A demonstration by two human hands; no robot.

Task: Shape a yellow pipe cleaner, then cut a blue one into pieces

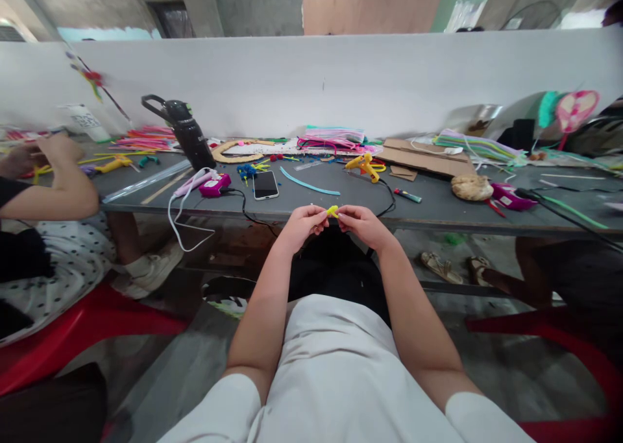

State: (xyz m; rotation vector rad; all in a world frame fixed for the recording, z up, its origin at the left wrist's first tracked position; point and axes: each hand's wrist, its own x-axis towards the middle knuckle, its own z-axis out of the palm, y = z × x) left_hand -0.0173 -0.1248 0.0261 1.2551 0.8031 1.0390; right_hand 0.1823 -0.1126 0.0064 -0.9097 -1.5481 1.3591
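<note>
Between my two hands is a small piece of yellow pipe cleaner (332, 211), bent into a short curl, just off the table's front edge. My left hand (306, 225) pinches its left side with thumb and forefinger. From the other side, the fingertips of my right hand (361, 224) close on it too. Beyond them on the table lie a light blue pipe cleaner (309, 182), a phone (265, 185) and a yellow glue gun (364, 167). A small tube or marker (407, 196) rests to the right.
A black bottle (189, 135) stands at the back left, near a magenta device (215, 184) with a white cable. Cardboard (428, 159) and bundles of pipe cleaners (331, 138) line the divider (311, 86). Another person's arm (73, 183) is at far left; someone else's legs show at right.
</note>
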